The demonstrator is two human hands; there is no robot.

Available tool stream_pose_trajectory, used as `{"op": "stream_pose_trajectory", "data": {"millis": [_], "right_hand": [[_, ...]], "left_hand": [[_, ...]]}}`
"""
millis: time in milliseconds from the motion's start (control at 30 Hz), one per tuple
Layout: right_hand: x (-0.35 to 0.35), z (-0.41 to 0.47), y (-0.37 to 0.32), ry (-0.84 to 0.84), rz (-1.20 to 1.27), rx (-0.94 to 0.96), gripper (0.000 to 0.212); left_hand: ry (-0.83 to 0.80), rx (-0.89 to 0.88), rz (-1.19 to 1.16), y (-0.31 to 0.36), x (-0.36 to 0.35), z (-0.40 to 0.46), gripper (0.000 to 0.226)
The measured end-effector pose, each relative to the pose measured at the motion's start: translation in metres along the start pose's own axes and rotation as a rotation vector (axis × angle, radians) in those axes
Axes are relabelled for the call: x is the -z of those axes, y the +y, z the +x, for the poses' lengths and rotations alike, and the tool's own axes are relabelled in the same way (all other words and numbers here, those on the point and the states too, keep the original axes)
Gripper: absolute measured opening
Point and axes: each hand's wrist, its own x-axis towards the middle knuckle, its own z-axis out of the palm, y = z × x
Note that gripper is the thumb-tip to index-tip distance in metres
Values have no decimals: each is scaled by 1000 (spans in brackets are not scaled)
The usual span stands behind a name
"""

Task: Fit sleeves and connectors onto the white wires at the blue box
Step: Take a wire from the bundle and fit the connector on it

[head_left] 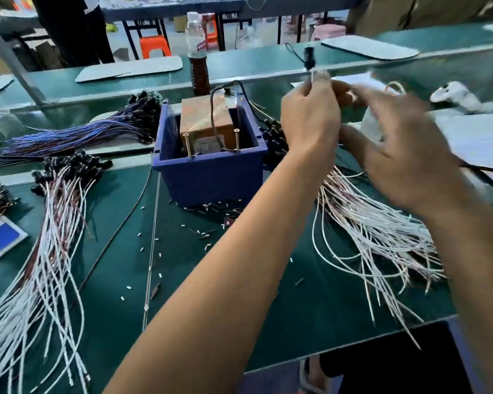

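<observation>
Right of the blue box point(211, 166), the left hand point(310, 118) pinches a white wire point(312, 76) upright; the blurred right hand point(404, 155) seems relaxed. A fumble could drop the connector point(309, 56) among the table's far-edge clutter.

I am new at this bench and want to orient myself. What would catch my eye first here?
First, the square blue plastic box at the centre of the green table. Fans of thin white wires spread on both sides of it. Above, the left hand pinches one wire with a black connector; the right hand is blurred.
</observation>
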Motion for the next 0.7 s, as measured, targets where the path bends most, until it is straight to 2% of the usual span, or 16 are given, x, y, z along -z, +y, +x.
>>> {"op": "stream_pose_trajectory", "data": {"millis": [67, 100, 200, 267, 333, 467, 567, 700], "right_hand": [[-6, -3, -4, -249, 204, -178, 61], [-8, -5, -4, -285, 323, -215, 59], [-9, -8, 3, -244, 516, -250, 40], [-8, -8, 10, -174, 430, -268, 21], [0, -9, 17, -123, 339, -274, 15], [35, -6, 13, -217, 124, -152, 22], [53, -5, 10, -254, 45, -178, 26], [48, -6, 10, -621, -119, -299, 32]], "left_hand": [[22, 83, -132, -2, -5, 6, 45], [28, 125, -207, -3, -7, 8, 47], [28, 198, -390, -5, -9, 16, 49], [32, 238, -517, -5, -10, 23, 51], [32, 270, -545, -5, -11, 30, 52], [39, 261, -170, -11, -12, 43, 50], [98, 168, 147, -16, -10, 57, 51], [147, 152, 330, -29, -1, 74, 43]]}}
